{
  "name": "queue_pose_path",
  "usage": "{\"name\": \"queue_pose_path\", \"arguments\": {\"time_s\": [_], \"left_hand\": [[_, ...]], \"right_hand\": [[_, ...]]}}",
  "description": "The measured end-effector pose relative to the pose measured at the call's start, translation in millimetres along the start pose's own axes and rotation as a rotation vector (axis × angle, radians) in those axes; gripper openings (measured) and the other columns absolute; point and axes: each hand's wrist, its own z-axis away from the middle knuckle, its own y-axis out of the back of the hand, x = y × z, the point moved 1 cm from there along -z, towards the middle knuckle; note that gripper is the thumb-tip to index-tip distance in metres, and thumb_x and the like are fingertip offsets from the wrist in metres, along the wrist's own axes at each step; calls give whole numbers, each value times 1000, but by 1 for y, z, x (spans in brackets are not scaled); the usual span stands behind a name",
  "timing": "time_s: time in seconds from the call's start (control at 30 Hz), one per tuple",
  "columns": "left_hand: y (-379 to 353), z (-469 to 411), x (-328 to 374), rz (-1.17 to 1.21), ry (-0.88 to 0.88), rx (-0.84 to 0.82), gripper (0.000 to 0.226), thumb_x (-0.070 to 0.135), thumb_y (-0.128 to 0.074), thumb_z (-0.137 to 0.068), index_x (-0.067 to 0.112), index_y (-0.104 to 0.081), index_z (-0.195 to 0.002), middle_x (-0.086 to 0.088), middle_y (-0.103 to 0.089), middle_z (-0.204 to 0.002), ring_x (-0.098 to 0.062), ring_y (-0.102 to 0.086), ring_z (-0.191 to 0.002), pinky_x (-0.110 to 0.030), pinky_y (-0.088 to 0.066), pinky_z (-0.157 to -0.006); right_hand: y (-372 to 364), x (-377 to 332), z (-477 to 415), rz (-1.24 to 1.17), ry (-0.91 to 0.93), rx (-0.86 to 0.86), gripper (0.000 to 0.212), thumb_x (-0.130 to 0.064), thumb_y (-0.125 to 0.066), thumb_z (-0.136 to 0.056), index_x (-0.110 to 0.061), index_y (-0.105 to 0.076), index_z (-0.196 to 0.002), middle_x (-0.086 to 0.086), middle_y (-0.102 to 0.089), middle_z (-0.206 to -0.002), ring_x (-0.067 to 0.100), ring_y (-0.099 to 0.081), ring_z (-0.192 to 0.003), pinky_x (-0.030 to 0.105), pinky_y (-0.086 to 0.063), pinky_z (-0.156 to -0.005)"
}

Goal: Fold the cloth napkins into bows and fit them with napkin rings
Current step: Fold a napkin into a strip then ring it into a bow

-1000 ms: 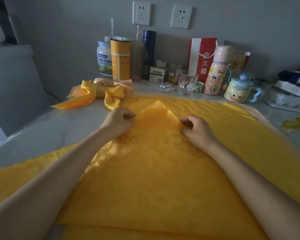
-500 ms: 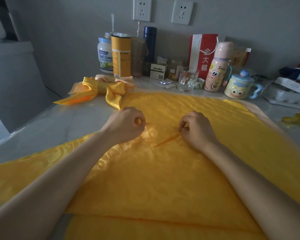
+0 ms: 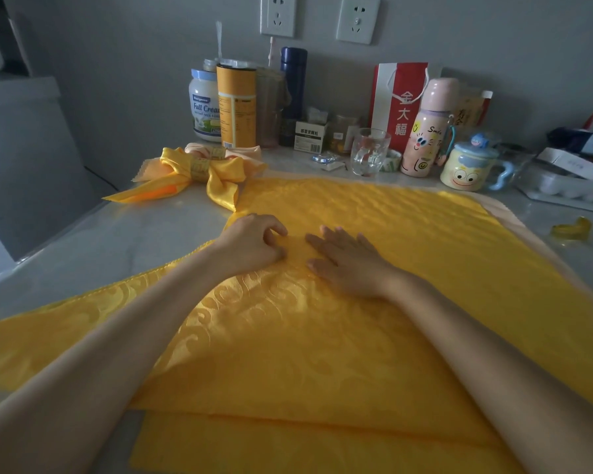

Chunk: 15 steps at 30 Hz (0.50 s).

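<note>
yellow napkin, glossy woven swirls, flat on grey counter

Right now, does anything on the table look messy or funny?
Nothing spilled. A peach cloth pokes out from under the yellow napkin at its far right corner; a yellow ring lies alone nearby.

The bow lies on the table behind-left of the napkin, ring right.

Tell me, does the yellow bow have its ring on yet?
On already. A gold ring sits round the pinched middle of the yellow bow, with loops and tails fanning out either side.
</note>
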Motion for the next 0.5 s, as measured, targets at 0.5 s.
{"name": "queue_pose_path", "arguments": {"time_s": [0.5], "left_hand": [[-11,4,9,-347,-192,333,25,25,-63,-86,19,-56,-110,2,-54,-122,-20,-43,-120,-34,-26,-99]], "right_hand": [[15,-3,12,70,99,606,19,-12,-58,-83,-13,-57,-101,4,-58,-102,24,-52,-100,30,-27,-81]]}}
